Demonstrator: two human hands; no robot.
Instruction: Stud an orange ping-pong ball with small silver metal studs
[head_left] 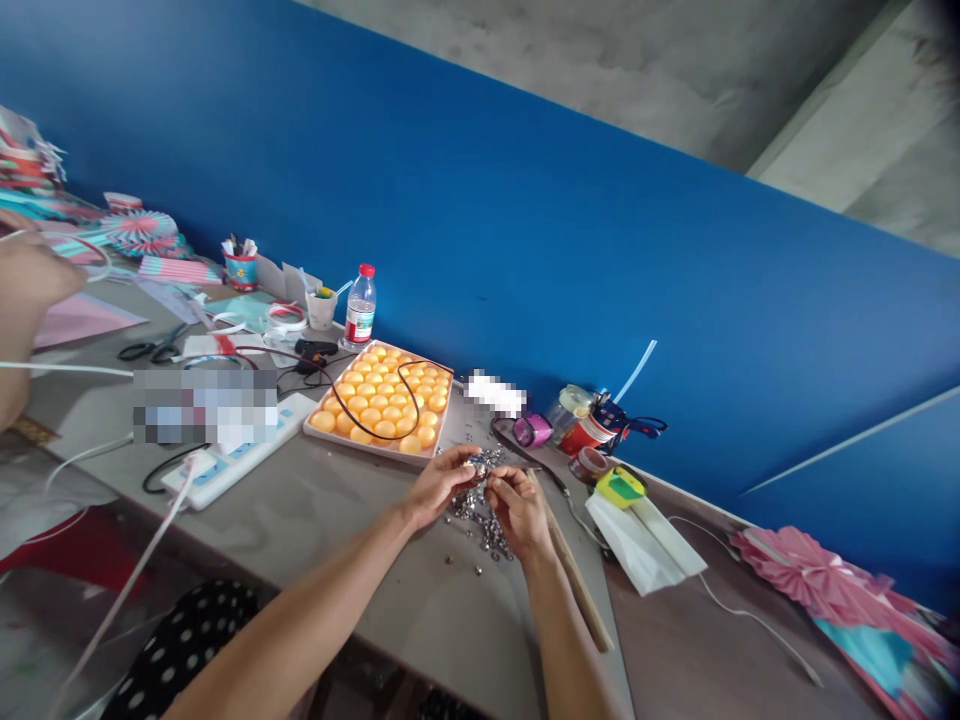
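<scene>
Wooden stick [574, 570] nearest me on the counter [420, 590], right of the metal pile [489, 530]. Over the pile, my left grip [441, 487] is clamped on a shiny piece [477, 467]; right grip [519, 510] fingertips drawn together beside it, contents unclear from here. Left of pile: ball tray [360, 449]. Beyond, leftward: bottle [360, 322]. Behind pile: blue partition [465, 230].

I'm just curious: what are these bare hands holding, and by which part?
The left hand seems to hold a small, shiny, silvery piece at its fingertips, the right hand close beside it. The gripped part is too small to tell.
</scene>
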